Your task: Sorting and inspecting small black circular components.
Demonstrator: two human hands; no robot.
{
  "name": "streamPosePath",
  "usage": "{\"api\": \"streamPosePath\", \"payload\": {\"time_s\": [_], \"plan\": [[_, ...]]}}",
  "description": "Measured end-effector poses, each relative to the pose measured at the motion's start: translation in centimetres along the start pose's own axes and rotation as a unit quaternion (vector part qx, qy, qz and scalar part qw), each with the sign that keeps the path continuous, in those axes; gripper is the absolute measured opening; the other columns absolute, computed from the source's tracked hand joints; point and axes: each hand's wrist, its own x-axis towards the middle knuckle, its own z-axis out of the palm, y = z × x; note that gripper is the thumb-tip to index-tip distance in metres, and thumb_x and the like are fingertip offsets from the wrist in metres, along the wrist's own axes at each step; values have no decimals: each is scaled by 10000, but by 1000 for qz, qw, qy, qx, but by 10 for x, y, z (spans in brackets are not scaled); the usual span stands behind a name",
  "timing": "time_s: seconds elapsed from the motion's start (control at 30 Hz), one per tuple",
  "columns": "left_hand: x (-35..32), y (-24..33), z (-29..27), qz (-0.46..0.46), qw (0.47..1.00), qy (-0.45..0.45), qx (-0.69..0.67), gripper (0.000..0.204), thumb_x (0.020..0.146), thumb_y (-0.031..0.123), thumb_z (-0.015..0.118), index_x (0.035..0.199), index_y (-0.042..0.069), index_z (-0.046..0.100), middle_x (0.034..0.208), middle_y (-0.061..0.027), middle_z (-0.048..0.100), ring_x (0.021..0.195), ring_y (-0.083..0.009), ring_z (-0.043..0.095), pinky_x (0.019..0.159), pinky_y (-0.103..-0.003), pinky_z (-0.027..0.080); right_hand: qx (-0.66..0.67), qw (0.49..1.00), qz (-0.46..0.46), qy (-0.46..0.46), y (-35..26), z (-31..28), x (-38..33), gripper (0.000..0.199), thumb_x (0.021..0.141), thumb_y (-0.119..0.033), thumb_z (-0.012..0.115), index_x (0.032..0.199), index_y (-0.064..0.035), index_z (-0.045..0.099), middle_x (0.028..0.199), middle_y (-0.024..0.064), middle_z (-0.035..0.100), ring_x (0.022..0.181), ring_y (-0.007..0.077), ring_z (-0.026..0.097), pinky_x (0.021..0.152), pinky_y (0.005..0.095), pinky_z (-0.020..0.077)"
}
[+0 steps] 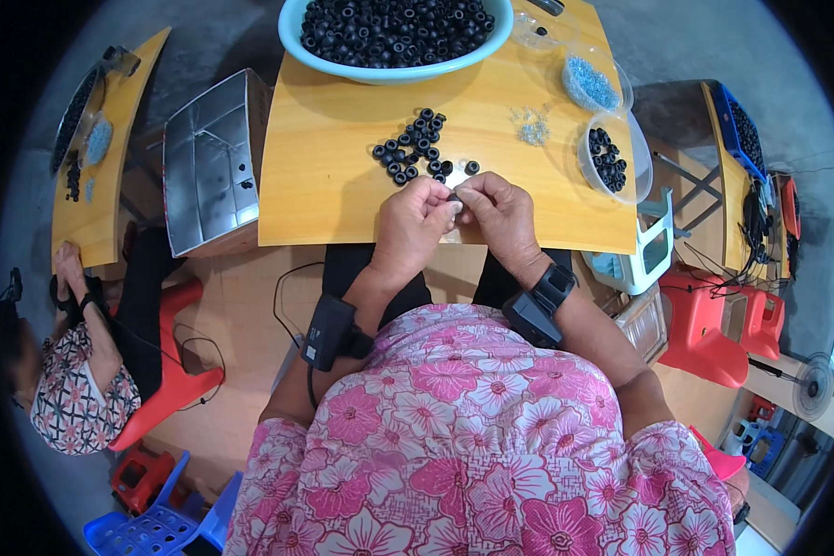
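Observation:
At the table's near edge my left hand (415, 227) and my right hand (502, 215) meet, fingertips pinched together. Between them sits a small black ring-shaped part (454, 196), mostly covered by the fingers. Just beyond the hands lies a loose group of similar black parts (415, 146), with a single one (473, 168) a little to the right. A small pile of clear bluish bits (531, 127) lies farther right on the wooden table (334, 102).
A light blue basin (292, 42) heaped with black parts stands at the far edge. On the right are a tub of blue bits (591, 83) and a tub of black parts (608, 157). An open foil-lined box (208, 167) stands left; another person (88, 371) sits beyond it.

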Motion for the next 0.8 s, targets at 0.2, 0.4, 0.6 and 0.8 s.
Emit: {"api": "streamPosePath", "payload": {"time_s": [0.2,0.4,0.6,0.8], "plan": [[4,0,-11,-41,996,-37,-64,123,903,59,610,988,-23,571,832,-55,651,711,-88,601,661,-224,501,40,998,-18,38,7,10,-2,103,920,-75,587,875,12,621,691,13,606,629,62,561,593,212,468],[8,1,-18,-90,984,-96,-120,185,930,130,593,1045,-14,573,863,-53,655,755,-92,614,689,-223,504,110,994,-21,18,6,8,1,105,933,-69,575,893,13,628,710,12,612,644,70,568,618,215,479],[8,2,-16,-88,982,-83,-144,172,930,114,589,1033,-23,572,868,-58,648,758,-92,614,698,-225,508,112,994,-7,5,4,5,1,117,939,-64,562,904,23,633,721,24,624,662,85,589,641,223,489],[7,-1,-17,-72,985,-83,-130,162,935,111,578,1031,-19,573,852,-48,639,744,-92,608,692,-226,509,124,991,40,-18,-1,0,2,138,938,-74,564,899,30,645,729,37,633,669,98,598,656,235,495]]}}
